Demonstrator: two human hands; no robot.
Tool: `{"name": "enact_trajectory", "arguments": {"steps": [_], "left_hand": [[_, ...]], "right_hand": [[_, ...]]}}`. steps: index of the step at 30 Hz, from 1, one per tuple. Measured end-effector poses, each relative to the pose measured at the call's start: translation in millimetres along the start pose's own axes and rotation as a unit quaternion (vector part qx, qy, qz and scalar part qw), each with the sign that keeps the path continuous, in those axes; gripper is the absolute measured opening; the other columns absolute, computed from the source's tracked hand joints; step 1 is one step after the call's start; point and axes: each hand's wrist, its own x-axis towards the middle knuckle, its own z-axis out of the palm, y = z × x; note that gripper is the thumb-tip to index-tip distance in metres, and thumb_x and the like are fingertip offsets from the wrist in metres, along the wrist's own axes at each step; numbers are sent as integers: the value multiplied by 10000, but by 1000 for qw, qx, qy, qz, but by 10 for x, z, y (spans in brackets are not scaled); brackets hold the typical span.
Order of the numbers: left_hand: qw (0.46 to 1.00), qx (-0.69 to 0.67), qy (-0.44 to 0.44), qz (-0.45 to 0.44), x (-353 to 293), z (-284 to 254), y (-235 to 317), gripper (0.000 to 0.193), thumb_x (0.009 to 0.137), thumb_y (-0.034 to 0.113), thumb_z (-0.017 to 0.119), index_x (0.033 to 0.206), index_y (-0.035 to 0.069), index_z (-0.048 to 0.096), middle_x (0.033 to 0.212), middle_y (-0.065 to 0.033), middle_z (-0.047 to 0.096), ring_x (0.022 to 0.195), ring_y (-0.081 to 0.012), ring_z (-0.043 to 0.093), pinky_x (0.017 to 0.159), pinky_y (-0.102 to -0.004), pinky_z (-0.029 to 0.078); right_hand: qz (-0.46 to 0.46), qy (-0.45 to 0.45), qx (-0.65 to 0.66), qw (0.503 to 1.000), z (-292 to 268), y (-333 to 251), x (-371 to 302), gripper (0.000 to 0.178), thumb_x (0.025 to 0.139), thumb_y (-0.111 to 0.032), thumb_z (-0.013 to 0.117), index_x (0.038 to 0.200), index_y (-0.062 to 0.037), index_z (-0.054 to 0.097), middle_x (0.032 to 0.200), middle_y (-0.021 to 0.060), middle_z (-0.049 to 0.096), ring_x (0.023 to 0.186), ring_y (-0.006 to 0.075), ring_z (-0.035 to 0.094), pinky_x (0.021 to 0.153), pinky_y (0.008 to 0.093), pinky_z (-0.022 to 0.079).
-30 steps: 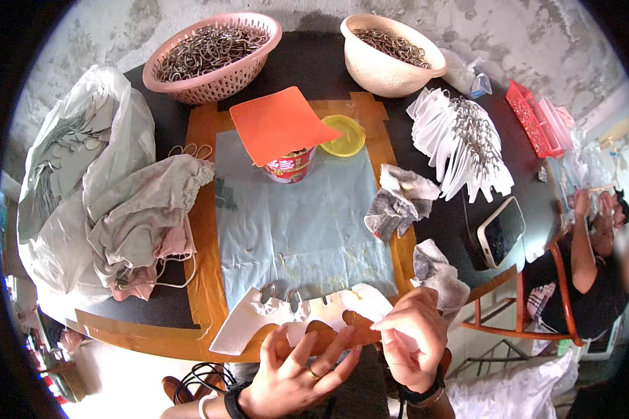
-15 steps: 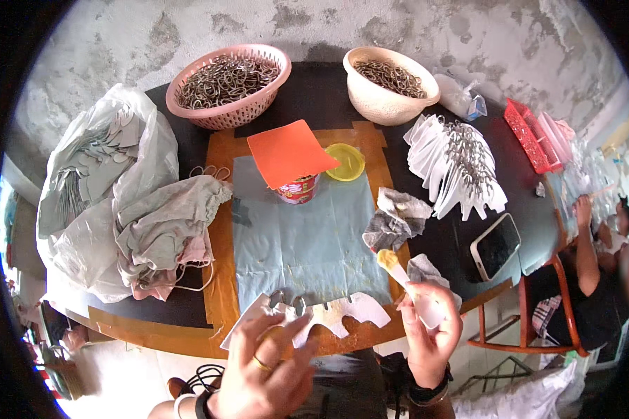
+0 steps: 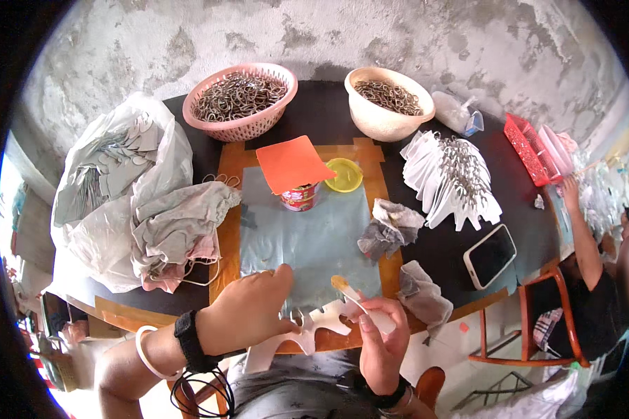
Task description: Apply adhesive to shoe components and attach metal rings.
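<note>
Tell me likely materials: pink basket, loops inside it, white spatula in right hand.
Pink basket: likely plastic, satin; moulded rim, pierced wall.
Loops: metal, possibly steel, fairly shiny; light glints on wire-like curves.
White spatula: probably plastic, smooth; plain white stem, but yellowish paste hides the tip.

Illumination bright overall; the wall (image 3: 398,42) is evenly lit. Far left margin overexposed to white — blue fringing noted. Fisheye distortion bows the tabletop (image 3: 437,255) within a black rim — localized blur over the seated person (image 3: 597,297).

Blk tbl (image 3: 528,209) w/ phone (image 3: 490,256), pink bskt (image 3: 253,128)
</note>
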Motion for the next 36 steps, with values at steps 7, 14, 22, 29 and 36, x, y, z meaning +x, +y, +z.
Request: {"name": "enact_trajectory", "arguments": {"steps": [7,14,22,29,36], "left_hand": [[994,59,71,63,-44,265,77,514,717,360,787,971,-29,569,995,-219,560,1047,-405,521,822,-458,477],[998,-27,53,-6,-190,278,161,464,737,332,786,978,2,566,828,-152,632,811,-331,626,727,-417,491],[930,10,324,173,-576,295,131,141,744,127,712,854,56,659,790,-53,588,737,-251,585,636,-393,458],[885,151,391,200,-692,1037,-116,356,602,71,740,956,59,700,804,-19,571,726,-210,548,640,-354,438],[875,114,417,217,-580,1101,-230,375,578,104,717,950,58,709,1020,-32,632,897,-197,599,679,-322,478]], "right_hand": [[-39,23,-44,998,10,-13,-50,145,879,-30,614,1018,-6,581,1013,107,616,1015,221,597,950,382,432],[-285,-65,-83,953,-139,-62,-118,204,796,-31,675,981,-24,591,897,122,618,838,237,565,803,398,468],[-236,67,-2,970,-144,-255,-405,204,784,-196,612,843,-40,492,726,64,467,715,189,442,699,370,406],[-251,-133,-123,951,-166,-107,-559,84,830,-63,628,882,2,621,786,114,626,792,259,517,800,405,426],[-266,-121,-202,935,-57,149,-529,124,775,2,646,893,32,619,754,126,604,656,272,558,646,389,453]]}}
